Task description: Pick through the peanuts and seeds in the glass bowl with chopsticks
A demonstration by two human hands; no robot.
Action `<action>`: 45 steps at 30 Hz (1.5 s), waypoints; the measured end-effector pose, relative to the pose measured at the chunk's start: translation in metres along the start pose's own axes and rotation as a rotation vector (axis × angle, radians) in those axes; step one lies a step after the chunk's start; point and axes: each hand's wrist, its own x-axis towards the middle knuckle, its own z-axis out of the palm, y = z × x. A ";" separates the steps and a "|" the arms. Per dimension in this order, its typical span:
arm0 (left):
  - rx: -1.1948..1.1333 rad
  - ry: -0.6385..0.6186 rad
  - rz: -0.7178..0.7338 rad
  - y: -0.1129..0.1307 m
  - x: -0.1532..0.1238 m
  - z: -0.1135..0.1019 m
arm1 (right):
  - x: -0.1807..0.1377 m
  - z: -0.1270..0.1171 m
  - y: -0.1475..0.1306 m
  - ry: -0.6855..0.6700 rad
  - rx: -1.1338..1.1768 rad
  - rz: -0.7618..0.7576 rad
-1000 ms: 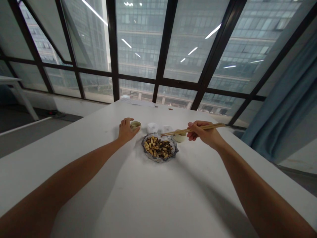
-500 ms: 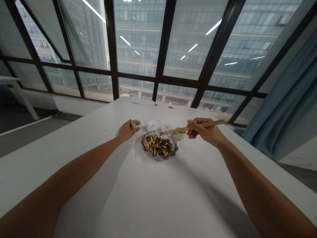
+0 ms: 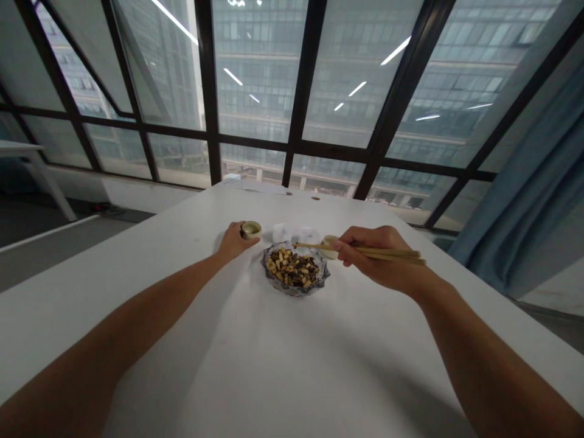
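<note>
My left hand (image 3: pixel 233 241) is closed around the side of a small pale green cup (image 3: pixel 251 231) on the white table. Between my hands sits a clear, jagged-rimmed glass bowl (image 3: pixel 296 293) of peanuts and dark sunflower seeds (image 3: pixel 294 267). My right hand (image 3: pixel 371 252) grips a pair of wooden chopsticks (image 3: pixel 387 253), pointing left with the tips over the bowl's far rim. A small dark bit seems to be at the tips; I cannot tell what it is. Behind the chopsticks stands a second pale cup (image 3: pixel 330 246), partly covered by my right fingers.
Two small white containers (image 3: pixel 281 232) stand just behind the bowl. Papers (image 3: pixel 260 187) lie at the far end of the table (image 3: pixel 255 353), by the windows. A blue curtain (image 3: pixel 515 201) hangs at the right, and another table (image 3: pixel 45 176) stands at the far left.
My right hand has lowered and turned, so the chopsticks lie flatter, their back ends lower. Their tips stay near the bowl's far rim. My left hand keeps its hold on the cup.
</note>
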 end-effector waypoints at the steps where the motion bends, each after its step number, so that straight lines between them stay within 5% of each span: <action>1: -0.011 0.007 0.023 0.001 -0.001 0.000 | -0.001 -0.001 -0.002 -0.011 -0.004 -0.021; 7: -0.021 0.011 0.196 0.009 -0.005 -0.005 | -0.002 -0.001 0.000 -0.029 0.036 0.026; 14: -0.027 0.017 0.221 0.011 -0.006 -0.006 | -0.002 -0.002 0.002 -0.031 0.043 0.036; 28: -0.054 -0.005 -0.053 0.002 -0.002 -0.002 | 0.002 -0.002 0.016 -0.024 0.064 0.116; 35: -0.026 -0.114 -0.137 -0.001 0.015 -0.004 | 0.004 -0.003 0.033 -0.016 0.121 0.156; 41: 0.188 -0.134 -0.037 0.028 0.032 -0.006 | 0.005 -0.003 0.039 0.003 0.171 0.167; 45: 0.222 -0.261 0.138 0.065 0.037 0.009 | 0.006 0.000 0.046 0.007 0.231 0.162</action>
